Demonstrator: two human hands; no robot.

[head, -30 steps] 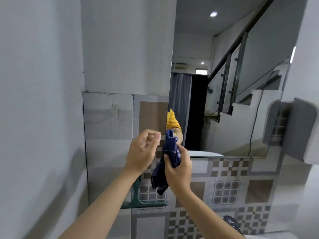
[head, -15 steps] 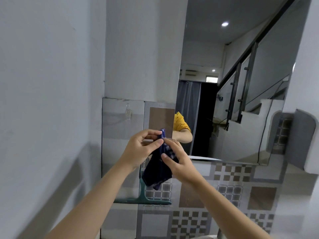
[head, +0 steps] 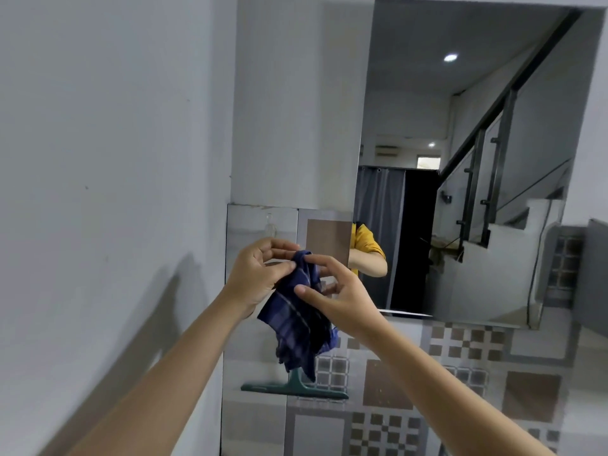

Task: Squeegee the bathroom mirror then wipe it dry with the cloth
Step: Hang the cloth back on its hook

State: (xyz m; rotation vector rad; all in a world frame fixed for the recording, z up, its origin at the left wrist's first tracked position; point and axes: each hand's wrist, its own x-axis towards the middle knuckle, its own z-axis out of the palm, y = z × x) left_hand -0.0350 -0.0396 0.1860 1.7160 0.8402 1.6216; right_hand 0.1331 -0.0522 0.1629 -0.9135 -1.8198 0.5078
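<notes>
A dark blue checked cloth (head: 297, 320) hangs in front of me, pinched at its top by both hands. My left hand (head: 256, 274) grips the upper left corner between thumb and fingers. My right hand (head: 335, 294) holds the cloth's right side with thumb and fingertips. The large mirror (head: 477, 133) fills the upper right of the wall, its lower left corner just behind my hands. A green squeegee (head: 294, 388) hangs blade-down against the tiles below the cloth; its handle top is hidden behind the cloth.
A plain white wall (head: 98, 159) runs close along the left. Patterned grey and brown tiles (head: 460, 373) cover the wall under the mirror. A grey rounded fixture (head: 592, 271) juts out at the right edge.
My left hand has joined the right on the cloth, and both have spread its top edge apart. My view has tilted upward, so more of the mirror shows.
</notes>
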